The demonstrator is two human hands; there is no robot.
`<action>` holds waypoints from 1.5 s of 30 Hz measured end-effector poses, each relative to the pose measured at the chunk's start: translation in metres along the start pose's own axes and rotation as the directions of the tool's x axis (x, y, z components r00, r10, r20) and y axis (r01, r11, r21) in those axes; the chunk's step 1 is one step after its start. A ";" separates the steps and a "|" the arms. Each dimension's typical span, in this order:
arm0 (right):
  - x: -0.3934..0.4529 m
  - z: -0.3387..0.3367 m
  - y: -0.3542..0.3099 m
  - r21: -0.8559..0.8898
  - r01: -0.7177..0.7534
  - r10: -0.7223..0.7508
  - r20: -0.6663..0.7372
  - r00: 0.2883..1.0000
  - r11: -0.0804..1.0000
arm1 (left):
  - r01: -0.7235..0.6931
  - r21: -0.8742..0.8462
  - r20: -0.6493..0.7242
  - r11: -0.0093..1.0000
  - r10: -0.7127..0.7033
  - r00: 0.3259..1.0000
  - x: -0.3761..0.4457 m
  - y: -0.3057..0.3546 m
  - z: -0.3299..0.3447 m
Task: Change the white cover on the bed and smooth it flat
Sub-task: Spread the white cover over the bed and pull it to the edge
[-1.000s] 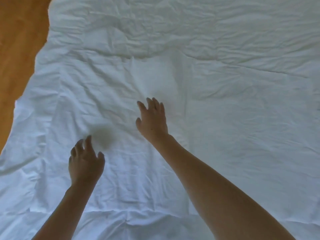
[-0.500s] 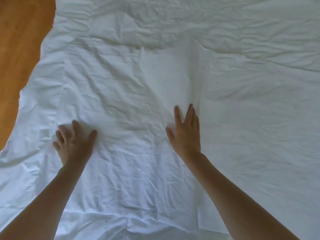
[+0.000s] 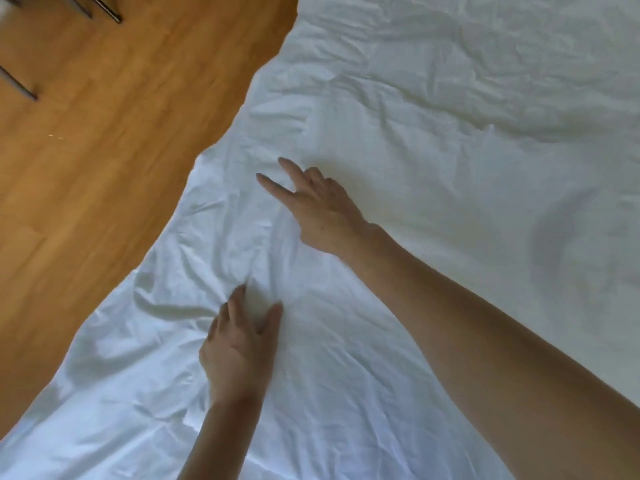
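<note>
Here your left hand [image 3: 239,351] lies flat on the white cover [image 3: 433,140], fingers straight and thumb spread, holding nothing. Your right hand [image 3: 320,211] reaches across farther up, two fingers stretched out toward the cover's left edge, the others bent; it grips nothing. The wrinkled cover spreads over the bed beside the wooden floor [image 3: 104,133].

hands [image 3: 277,282] on cover [image 3: 450,150], floor [image 3: 104,133] left
</note>
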State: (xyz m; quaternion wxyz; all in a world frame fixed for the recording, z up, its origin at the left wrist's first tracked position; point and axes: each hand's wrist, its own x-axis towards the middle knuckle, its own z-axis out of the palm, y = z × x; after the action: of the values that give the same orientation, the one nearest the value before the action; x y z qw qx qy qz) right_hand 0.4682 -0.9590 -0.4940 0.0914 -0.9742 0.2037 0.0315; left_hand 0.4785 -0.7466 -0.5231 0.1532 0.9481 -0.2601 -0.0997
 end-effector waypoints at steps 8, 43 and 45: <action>0.030 -0.018 0.006 -0.107 0.064 -0.033 0.269 0.963 0.992 | -0.122 -0.132 0.025 0.984 0.127 0.992 0.015 -0.008 -0.011; 0.029 -0.027 0.017 -0.395 0.345 -0.368 0.021 0.930 0.851 | -0.638 0.077 -0.170 0.766 0.640 0.749 0.062 -0.033 -0.022; 0.032 -0.039 0.022 -0.437 0.333 -0.267 0.206 0.941 0.836 | -0.661 0.076 -0.170 0.746 0.663 0.729 0.057 -0.038 -0.023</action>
State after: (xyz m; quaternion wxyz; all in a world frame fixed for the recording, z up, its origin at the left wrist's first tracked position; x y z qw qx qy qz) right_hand 0.4901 -0.9988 -0.4630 -0.1274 -0.9827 0.0281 0.1312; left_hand 0.5504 -0.7404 -0.5209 0.1975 0.7990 -0.5656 0.0516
